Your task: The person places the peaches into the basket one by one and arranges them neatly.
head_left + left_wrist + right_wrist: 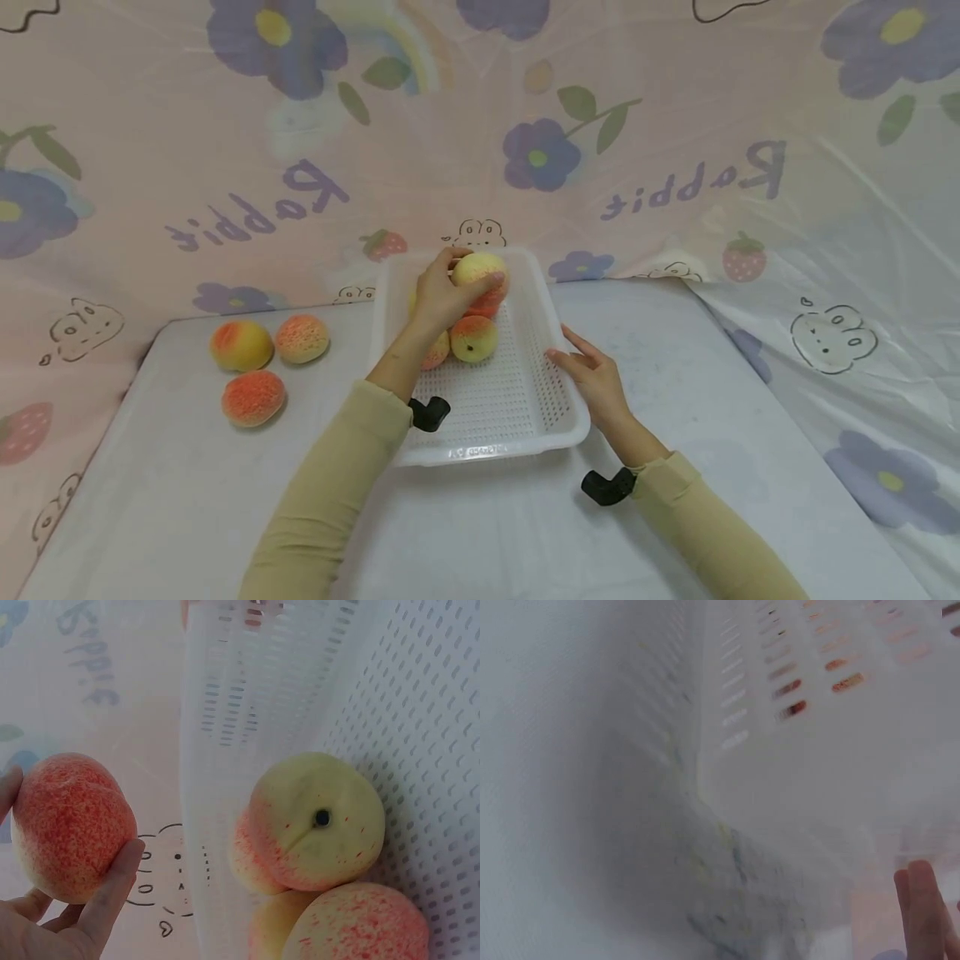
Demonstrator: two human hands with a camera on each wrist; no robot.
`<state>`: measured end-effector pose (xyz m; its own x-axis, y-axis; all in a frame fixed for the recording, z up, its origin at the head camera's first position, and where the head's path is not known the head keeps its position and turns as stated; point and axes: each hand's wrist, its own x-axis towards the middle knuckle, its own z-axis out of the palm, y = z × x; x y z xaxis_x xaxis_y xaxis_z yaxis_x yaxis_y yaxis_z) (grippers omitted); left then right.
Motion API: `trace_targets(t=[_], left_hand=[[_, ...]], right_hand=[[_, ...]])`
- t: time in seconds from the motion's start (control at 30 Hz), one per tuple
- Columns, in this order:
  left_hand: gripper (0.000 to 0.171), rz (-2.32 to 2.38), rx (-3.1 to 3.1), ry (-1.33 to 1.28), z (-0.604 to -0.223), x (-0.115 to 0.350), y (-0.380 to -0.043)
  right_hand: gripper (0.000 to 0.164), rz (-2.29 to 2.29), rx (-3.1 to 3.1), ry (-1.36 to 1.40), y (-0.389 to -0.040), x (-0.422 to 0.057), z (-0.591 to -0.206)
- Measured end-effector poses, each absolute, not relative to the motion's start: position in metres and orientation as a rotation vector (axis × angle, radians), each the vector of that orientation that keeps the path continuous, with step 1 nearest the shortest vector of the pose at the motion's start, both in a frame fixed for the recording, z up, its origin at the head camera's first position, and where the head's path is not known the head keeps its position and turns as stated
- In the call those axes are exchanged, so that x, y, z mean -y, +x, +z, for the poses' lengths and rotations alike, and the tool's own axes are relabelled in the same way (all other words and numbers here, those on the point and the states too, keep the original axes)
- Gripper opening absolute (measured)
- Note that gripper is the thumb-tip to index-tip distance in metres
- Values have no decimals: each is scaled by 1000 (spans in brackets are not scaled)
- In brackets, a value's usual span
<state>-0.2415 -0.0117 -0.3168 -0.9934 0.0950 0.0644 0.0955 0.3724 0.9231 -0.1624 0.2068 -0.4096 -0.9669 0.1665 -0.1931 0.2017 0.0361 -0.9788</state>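
A white perforated plastic basket (498,425) stands in the middle of the table. My left hand (442,292) holds a yellow and red peach (480,268) over its far part, with fingers and thumb around the fruit's sides. In the left wrist view the red-speckled side of that held peach (73,825) faces the camera. Several more peaches lie in the basket, among them a pale one (474,339) with a dark stem hole. At the basket's right rim, my right hand (596,383) grips the edge, thumb over the rim and fingers outside it.
Three more peaches rest on the table left of the basket: a yellow-orange one (242,346), a speckled one (302,338) and a red one (253,398). A printed cloth (450,150) hangs behind the table. Black mounts (609,487) sit at both wrists.
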Motion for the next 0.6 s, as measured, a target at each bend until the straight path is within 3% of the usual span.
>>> trace_targets(t=[0.6], left_hand=[[61, -1675, 2678, -220, -351, -18, -251]], right_hand=[[62, -2150, -2233, 404, -164, -208, -412]])
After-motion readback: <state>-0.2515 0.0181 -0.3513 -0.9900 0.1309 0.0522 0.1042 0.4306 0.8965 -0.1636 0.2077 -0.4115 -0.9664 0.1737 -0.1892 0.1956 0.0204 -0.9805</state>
